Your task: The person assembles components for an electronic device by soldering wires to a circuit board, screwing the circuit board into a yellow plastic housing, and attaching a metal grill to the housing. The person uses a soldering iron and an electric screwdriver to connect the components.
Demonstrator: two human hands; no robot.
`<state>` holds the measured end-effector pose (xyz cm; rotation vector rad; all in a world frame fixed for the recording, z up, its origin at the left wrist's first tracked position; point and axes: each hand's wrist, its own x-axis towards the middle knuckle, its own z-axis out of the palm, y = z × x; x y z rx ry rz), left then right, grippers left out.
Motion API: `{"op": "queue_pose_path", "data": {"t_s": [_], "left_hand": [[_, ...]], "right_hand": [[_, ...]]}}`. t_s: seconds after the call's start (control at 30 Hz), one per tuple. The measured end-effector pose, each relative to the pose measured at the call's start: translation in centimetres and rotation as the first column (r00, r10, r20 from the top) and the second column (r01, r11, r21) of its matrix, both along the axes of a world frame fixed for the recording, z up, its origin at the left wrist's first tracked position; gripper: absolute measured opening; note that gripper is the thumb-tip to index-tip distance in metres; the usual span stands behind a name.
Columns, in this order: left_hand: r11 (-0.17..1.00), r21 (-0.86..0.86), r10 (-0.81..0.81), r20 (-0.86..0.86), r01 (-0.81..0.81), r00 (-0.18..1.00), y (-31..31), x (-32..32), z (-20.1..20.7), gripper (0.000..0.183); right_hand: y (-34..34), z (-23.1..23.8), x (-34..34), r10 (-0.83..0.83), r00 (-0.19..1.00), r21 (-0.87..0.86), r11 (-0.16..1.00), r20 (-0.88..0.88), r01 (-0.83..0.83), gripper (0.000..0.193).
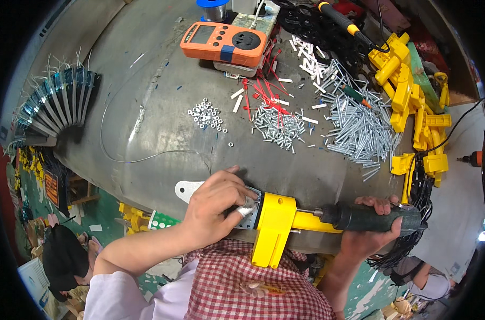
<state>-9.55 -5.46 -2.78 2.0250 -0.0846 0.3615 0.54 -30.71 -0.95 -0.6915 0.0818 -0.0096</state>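
My left hand (pixel 215 204) is closed, its fingers curled over a metal plate (pixel 186 190) with a rounded, holed end. A white wrap covers one fingertip. Against that plate sits a yellow plastic housing (pixel 277 226) with a long yellow handle, lying crosswise at the table's near edge. My right hand (pixel 375 226) wraps round a dark electric screwdriver (pixel 354 216), whose bit points left at the housing's side. A metal screw (pixel 295 231) sticks out of the housing below the bit. What my left fingertips pinch is partly hidden.
Loose nuts (pixel 206 115), short screws (pixel 278 127) and long screws (pixel 360 125) lie in piles on the metal table (pixel 162 128). Behind are an orange meter (pixel 223 42) and solder spool (pixel 214 10). Yellow housings (pixel 405 90) line the right; wired parts (pixel 61 101) stand left.
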Motion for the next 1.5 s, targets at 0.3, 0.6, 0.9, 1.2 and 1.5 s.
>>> {"op": "queue_pose_path", "data": {"t_s": [0.3, 0.6, 0.9, 1.2, 1.5], "left_hand": [[1.0, -0.004, 0.017, 0.002, -0.017, 1.0, -0.4, 0.1, -0.5, 0.022], [0.982, 0.187, 0.004, -0.014, -0.001, 1.0, -0.3, 0.0, -0.1, 0.033], [0.981, 0.186, -0.052, -0.01, 0.053, 0.999, 0.1, -0.3, -0.6, 0.034], [0.969, 0.235, -0.063, -0.048, 0.072, 0.997, 0.0, 0.0, -0.4, 0.027], [0.968, 0.245, -0.043, -0.034, 0.05, 0.998, -0.4, 0.3, -0.3, 0.027]], "right_hand": [[0.3, 0.0, 0.2, -0.015, 1.0, 0.016, 1.0, -0.006, 0.015, 0.032], [-0.1, 0.0, 0.0, 0.035, 0.999, -0.037, 0.999, 0.008, -0.035, 0.03], [-0.2, -0.3, 0.2, 0.057, 0.998, -0.032, 0.998, 0.019, -0.057, 0.03], [-0.3, -0.4, 0.3, 0.097, 0.995, 0.044, 0.994, 0.039, -0.098, 0.028], [-0.2, -0.4, 0.4, 0.11, 0.993, 0.063, 0.992, 0.043, -0.113, 0.029]]}}
